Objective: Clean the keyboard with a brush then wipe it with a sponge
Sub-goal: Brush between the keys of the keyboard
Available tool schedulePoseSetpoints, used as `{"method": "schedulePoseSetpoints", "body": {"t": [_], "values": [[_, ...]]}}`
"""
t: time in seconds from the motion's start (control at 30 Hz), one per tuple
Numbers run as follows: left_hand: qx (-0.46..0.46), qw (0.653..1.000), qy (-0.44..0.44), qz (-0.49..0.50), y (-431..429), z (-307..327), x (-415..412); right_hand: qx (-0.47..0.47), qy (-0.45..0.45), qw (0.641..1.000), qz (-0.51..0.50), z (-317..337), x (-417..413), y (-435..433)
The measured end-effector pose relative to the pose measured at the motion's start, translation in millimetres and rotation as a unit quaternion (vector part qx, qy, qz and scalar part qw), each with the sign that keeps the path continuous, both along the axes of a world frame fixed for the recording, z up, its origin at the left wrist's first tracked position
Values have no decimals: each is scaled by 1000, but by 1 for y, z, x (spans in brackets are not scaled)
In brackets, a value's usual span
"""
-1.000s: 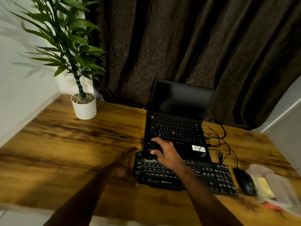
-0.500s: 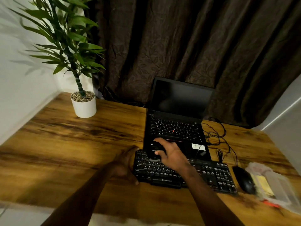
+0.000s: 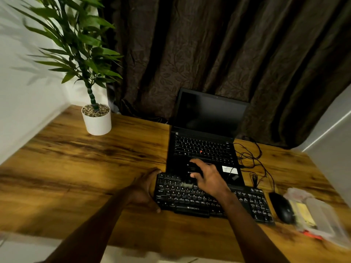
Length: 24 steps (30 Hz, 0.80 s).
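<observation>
"Where are your hands?"

"My right hand (image 3: pixel 209 179) grips the brush (image 3: pixel 187 185), bristles on the upper-left keys of the keyboard (image 3: pixel 199 203). My left hand (image 3: pixel 144 188) clasps its left end."

"How far along?"

"Brushing looks barely started, and wiping hasn't begun. Something yellow, perhaps the sponge (image 3: pixel 303 212), lies beyond the mouse (image 3: pixel 282 207)."

Home desk corner: wooden desk (image 3: pixel 79 168), open laptop (image 3: pixel 205 130), potted plant (image 3: pixel 96 118), dark curtain (image 3: pixel 209 54) behind.
</observation>
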<state>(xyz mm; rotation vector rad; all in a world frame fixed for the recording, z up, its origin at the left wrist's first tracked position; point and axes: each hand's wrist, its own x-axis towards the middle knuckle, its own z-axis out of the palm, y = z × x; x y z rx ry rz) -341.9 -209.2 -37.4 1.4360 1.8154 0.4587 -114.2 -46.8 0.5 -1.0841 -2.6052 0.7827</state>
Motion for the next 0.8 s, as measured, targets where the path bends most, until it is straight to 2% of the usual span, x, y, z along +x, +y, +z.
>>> {"method": "schedulePoseSetpoints", "body": {"t": [0.23,0.5,0.8], "values": [[5,1000,-3,-3,-2,-1,-2,-58,77,995,-24,5,-14,-17],[6,1000,-8,11,1,-8,-2,-54,59,995,-58,9,30,3],[22,999,-21,13,2,-10,-2,-72,90,992,-50,9,11,-11]]}}
